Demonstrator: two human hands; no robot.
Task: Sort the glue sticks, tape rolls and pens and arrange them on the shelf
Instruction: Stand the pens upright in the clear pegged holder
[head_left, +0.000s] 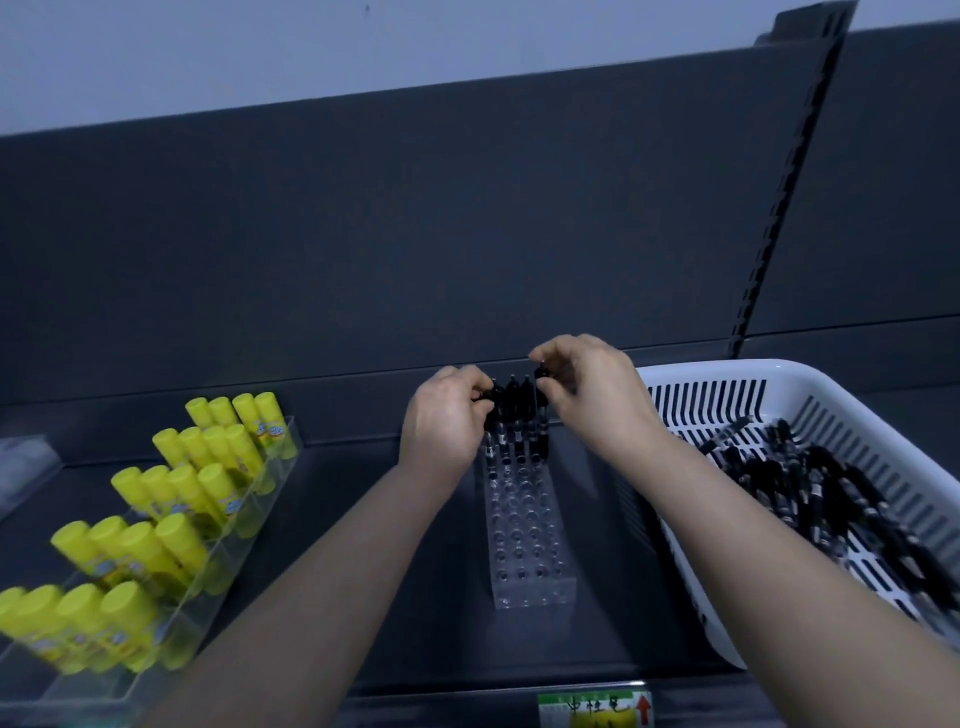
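A clear acrylic pen holder (527, 545) with rows of holes stands on the dark shelf (363, 467). Several black pens (517, 410) stand upright in its far row. My left hand (444, 421) pinches the top of the leftmost pen. My right hand (592, 395) pinches the top of the rightmost pen in that row. A white slotted basket (727, 384) at the right holds several loose black pens (831, 499). Yellow glue sticks (171, 499) stand in rows in a clear tiered tray at the left.
The dark back panel (415, 234) rises behind the shelf. A green and yellow price label (595, 709) sits on the shelf's front edge. A clear container (26, 462) shows at the far left edge.
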